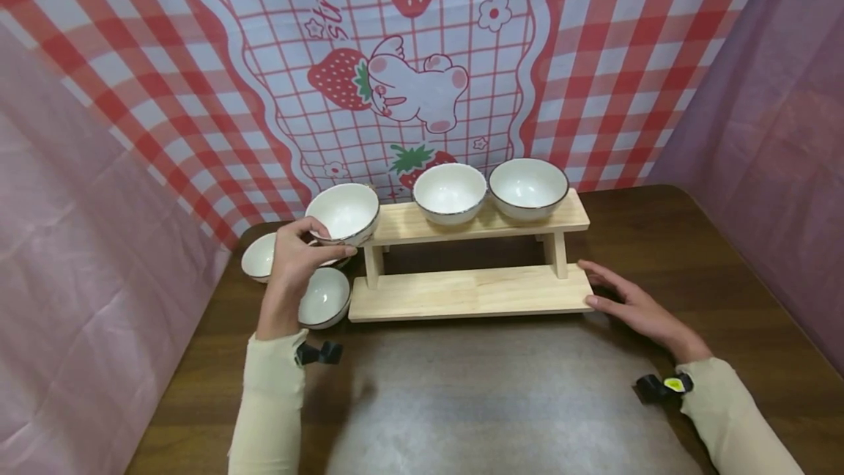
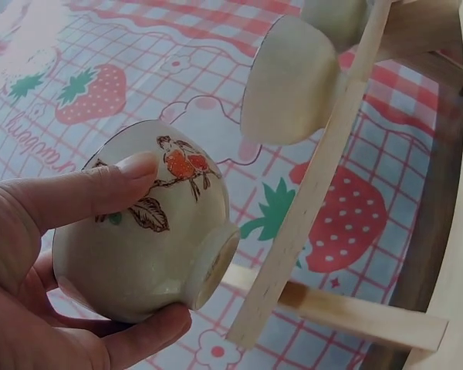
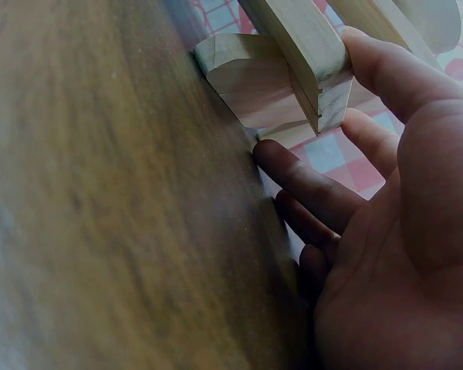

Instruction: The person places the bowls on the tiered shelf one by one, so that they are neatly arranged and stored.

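Clearly, a bowl (image 1: 346, 211) sits within the left grip (image 1: 293, 261).

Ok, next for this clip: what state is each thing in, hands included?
Stand: upright on the table.
Held bowl: off the stand, open side up, empty.
Middle bowl: upright on the stand's upper level, empty.
Right bowl: upright on the same level, empty.
Near table bowl: upright, empty.
Far table bowl: upright, partly hidden.
Left hand: gripping the held bowl.
Right hand: touching the stand's lower right end.
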The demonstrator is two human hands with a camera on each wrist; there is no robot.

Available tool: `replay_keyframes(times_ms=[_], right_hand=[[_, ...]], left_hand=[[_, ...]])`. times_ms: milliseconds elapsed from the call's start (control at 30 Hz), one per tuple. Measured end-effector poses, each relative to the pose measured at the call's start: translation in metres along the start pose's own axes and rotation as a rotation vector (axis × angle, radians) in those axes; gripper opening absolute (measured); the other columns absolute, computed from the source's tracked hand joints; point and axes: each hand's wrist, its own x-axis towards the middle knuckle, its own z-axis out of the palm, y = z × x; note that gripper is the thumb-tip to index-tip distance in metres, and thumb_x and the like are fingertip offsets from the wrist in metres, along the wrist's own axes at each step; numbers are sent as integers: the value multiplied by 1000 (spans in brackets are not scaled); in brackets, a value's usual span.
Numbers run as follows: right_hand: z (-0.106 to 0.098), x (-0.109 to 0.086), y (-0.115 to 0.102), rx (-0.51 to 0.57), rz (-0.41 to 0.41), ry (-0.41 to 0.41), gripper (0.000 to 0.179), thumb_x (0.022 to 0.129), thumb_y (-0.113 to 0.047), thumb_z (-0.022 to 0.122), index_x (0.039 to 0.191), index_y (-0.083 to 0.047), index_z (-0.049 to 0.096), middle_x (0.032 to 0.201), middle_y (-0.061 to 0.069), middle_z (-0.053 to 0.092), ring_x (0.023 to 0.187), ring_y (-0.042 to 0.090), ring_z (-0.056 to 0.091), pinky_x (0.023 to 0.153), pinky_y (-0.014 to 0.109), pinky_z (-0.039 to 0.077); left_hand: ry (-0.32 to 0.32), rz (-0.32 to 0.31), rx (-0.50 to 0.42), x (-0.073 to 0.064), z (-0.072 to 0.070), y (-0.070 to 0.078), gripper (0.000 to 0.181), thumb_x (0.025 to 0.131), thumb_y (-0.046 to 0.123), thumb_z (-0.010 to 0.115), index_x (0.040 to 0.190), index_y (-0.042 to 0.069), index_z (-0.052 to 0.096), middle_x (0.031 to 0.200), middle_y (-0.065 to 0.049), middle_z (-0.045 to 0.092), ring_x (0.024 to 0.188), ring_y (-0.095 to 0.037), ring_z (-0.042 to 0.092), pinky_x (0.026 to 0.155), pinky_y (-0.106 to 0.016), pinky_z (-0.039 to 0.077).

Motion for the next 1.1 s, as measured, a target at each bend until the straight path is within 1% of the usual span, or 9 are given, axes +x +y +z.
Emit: replay_keyframes(times_ms=[67, 167, 267, 500, 733, 867, 933, 1000, 1100], right_hand=[[0, 0, 0, 4, 0, -1, 64, 103, -29, 55, 159, -19, 26, 156, 21, 36, 132, 31, 39, 99, 61, 41], [0, 0, 0, 9, 2, -3, 64, 103, -29, 55, 159, -17, 25, 156, 22, 36, 133, 39, 37, 99, 64, 41], [0, 0, -1, 7, 6, -2, 64, 103, -29, 55, 159, -16, 25, 156, 23, 36, 132, 40, 38, 98, 64, 41], [0, 0, 0, 0, 3, 1, 64, 103, -29, 55, 159, -17, 25, 156, 22, 36, 132, 39, 38, 98, 61, 42], [1, 0, 1, 16, -3, -5, 64, 103, -29, 55, 159, -18, 25, 157, 22, 35, 134, 41, 39, 99, 64, 41], [1, 0, 1, 15, -3, -4, 65, 103, -29, 55, 159, -17, 25, 157, 23, 35, 134, 42, 38, 99, 65, 41], [1, 1, 1, 11, -3, -1, 65, 103, -29, 55, 159, -17, 25, 156, 23, 35, 134, 40, 39, 99, 64, 41], [1, 1, 2, 3, -1, 3, 65, 103, -30, 56, 159, -18, 26, 156, 22, 36, 133, 35, 40, 99, 63, 41], [1, 1, 3, -10, -5, 8, 64, 103, -30, 56, 159, -19, 27, 156, 21, 38, 130, 15, 42, 99, 58, 43]], left_hand=[[-7, -4, -2, 2, 4, 0, 38, 62, -13, 85, 68, 9, 55, 58, 11, 51, 61, -4, 51, 52, -21, 46], [-11, -2, 2, 4, 9, -1, 37, 62, -13, 85, 69, 8, 55, 60, 9, 50, 62, -5, 50, 52, -20, 46], [-13, 9, 2, 6, 14, -3, 37, 63, -13, 85, 70, 6, 55, 62, 7, 49, 63, -6, 48, 53, -20, 46], [-10, 20, 0, 10, 25, -5, 35, 64, -11, 85, 70, 6, 56, 56, 8, 47, 58, -6, 43, 50, -20, 41], [-5, 12, 62, 12, 32, -5, 34, 64, -3, 89, 72, 5, 57, 56, 5, 41, 57, -8, 38, 50, -23, 37], [3, 14, 66, 14, 36, -5, 33, 64, -2, 89, 72, 5, 57, 55, 6, 42, 56, -7, 37, 50, -22, 36], [6, 14, 55, 15, 38, -5, 33, 64, -4, 88, 71, 4, 57, 55, 7, 43, 56, -6, 38, 50, -21, 37], [5, 16, 47, 16, 40, -6, 33, 64, -4, 88, 71, 3, 57, 55, 7, 44, 57, -6, 39, 50, -20, 38], [3, 13, 35, 18, 43, -7, 33, 64, -5, 88, 71, 2, 56, 56, 8, 46, 58, -5, 41, 51, -20, 40]])
